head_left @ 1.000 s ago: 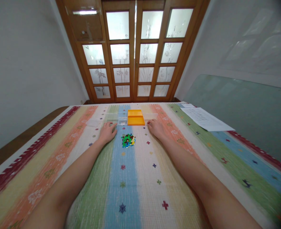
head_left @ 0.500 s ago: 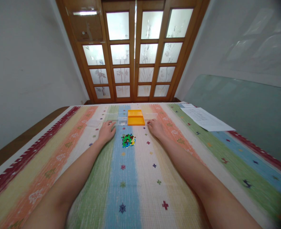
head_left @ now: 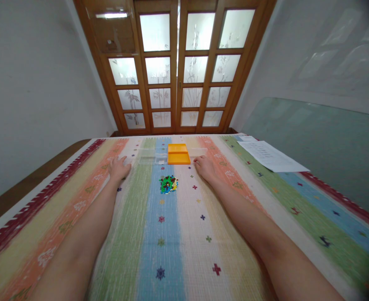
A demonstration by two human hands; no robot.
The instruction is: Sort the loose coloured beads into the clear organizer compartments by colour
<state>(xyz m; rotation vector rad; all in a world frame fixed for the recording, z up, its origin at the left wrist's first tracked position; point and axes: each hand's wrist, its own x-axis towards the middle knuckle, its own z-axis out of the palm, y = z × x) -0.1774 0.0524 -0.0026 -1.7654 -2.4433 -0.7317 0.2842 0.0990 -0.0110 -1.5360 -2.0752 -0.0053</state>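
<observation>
A small heap of tiny coloured pieces (head_left: 168, 184), mostly green, lies on the blue stripe of the striped cloth (head_left: 178, 234). Behind it stands an orange tray (head_left: 178, 154) with clear plastic trays to its left (head_left: 147, 158) and right (head_left: 198, 152). My left hand (head_left: 119, 168) lies on the cloth at the near edge of a clear tray (head_left: 124, 159) at the far left, fingers stretched forward, holding nothing. Palm down, my right hand (head_left: 204, 165) rests just right of the orange tray, its fingers loosely spread and empty.
A printed white sheet (head_left: 270, 156) lies on the cloth at the far right. A pane of glass (head_left: 322, 142) leans against the right wall. Wooden doors with frosted panes (head_left: 175, 67) stand beyond the table's far edge.
My left hand has slid left, from beside the heap of pieces to the clear tray at the far left. My right hand has stayed put.
</observation>
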